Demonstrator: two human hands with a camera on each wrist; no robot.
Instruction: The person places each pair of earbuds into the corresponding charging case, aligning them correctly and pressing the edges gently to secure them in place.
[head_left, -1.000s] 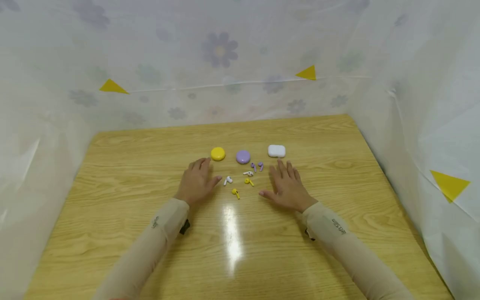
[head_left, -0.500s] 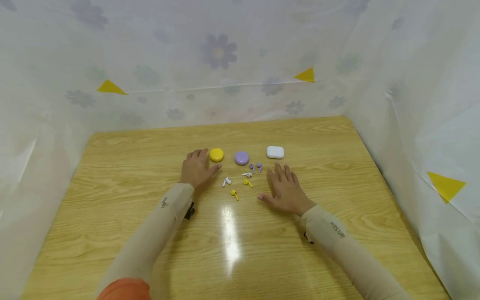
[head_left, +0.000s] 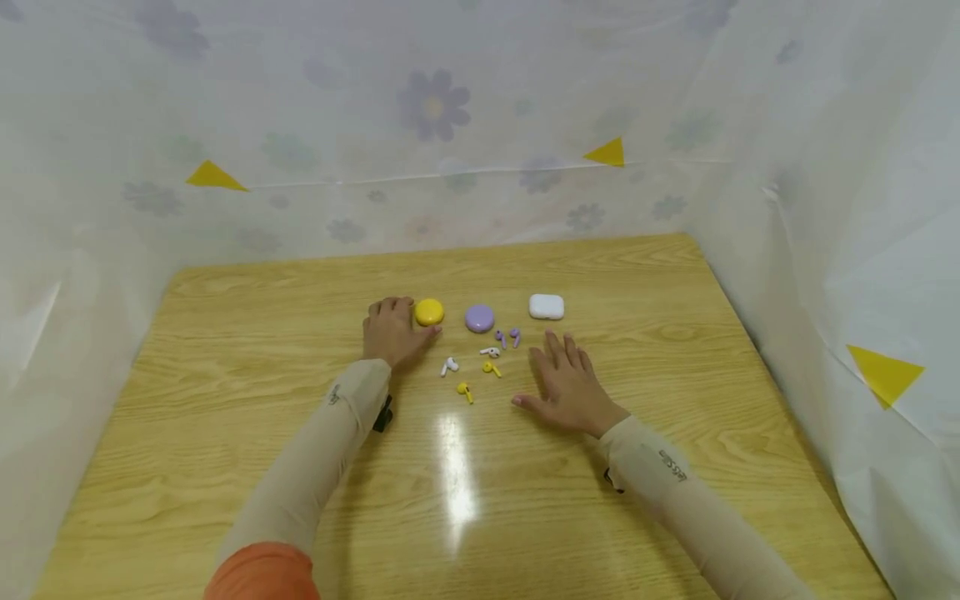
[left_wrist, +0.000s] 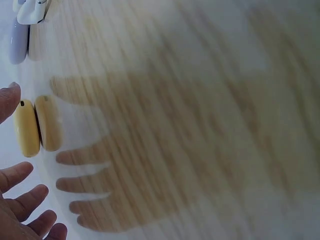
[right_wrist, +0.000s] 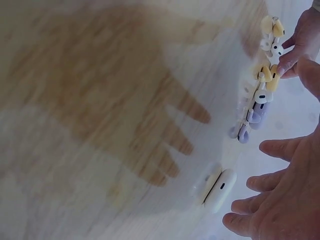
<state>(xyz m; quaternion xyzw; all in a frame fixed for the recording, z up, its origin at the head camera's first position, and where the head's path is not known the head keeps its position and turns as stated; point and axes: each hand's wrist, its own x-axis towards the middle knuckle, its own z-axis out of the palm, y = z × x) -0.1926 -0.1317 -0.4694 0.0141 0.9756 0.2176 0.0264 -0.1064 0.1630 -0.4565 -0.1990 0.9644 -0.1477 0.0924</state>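
My left hand is at the left of a round yellow earbud case. In the left wrist view the yellow case lies between the thumb and the spread fingers, with a gap to either side. My right hand has its fingers spread, holds nothing, and is nearest the white earbud case in front of its fingertips. Between the hands lie a round purple case, a pair of purple earbuds, white earbuds and yellow earbuds, all loose.
Everything rests on a glossy wood-grain table. A pale floral sheet hangs behind it and plastic sheeting runs along the right side. Yellow triangles are fixed to the sheets.
My left hand has moved forward and closer to the yellow case, and an orange sleeve has come into view. My right hand has barely moved. The whole head view has shifted slightly.
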